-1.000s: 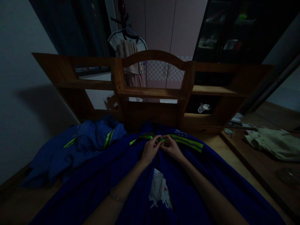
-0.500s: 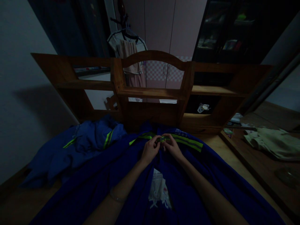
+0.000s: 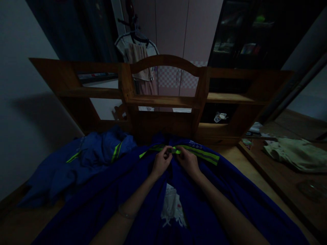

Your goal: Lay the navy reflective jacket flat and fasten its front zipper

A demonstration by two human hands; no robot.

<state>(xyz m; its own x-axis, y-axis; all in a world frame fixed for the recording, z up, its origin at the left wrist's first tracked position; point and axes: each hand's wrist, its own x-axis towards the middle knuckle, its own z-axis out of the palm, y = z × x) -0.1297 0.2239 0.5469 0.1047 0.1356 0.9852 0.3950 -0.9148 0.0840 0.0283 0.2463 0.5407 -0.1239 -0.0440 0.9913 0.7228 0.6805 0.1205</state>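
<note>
A dark blue work jacket (image 3: 143, 183) with yellow-green reflective stripes lies spread out before me, its front edges meeting at the chest. My left hand (image 3: 162, 160) pinches the left front edge at the stripe. Close beside it, my right hand (image 3: 188, 160) has its fingers closed on the right front edge, also at the stripe (image 3: 204, 154). A short piece of bright stripe shows between the fingertips. Any button or snap there is too dark and small to make out. Below the hands the fronts part over a pale fringed cloth (image 3: 172, 206).
A second, lighter blue garment with reflective stripes (image 3: 94, 158) lies crumpled at the left. Behind stands a wooden shelf headboard (image 3: 163, 100). On the right, a wooden surface (image 3: 283, 180) bears a pale green cloth (image 3: 296, 153) and a glass dish (image 3: 311, 190).
My right hand has turned, its fingers now curled over the jacket edge. More bright stripe shows between the hands. The left hand keeps its pinch, and the view has shifted slightly.
</note>
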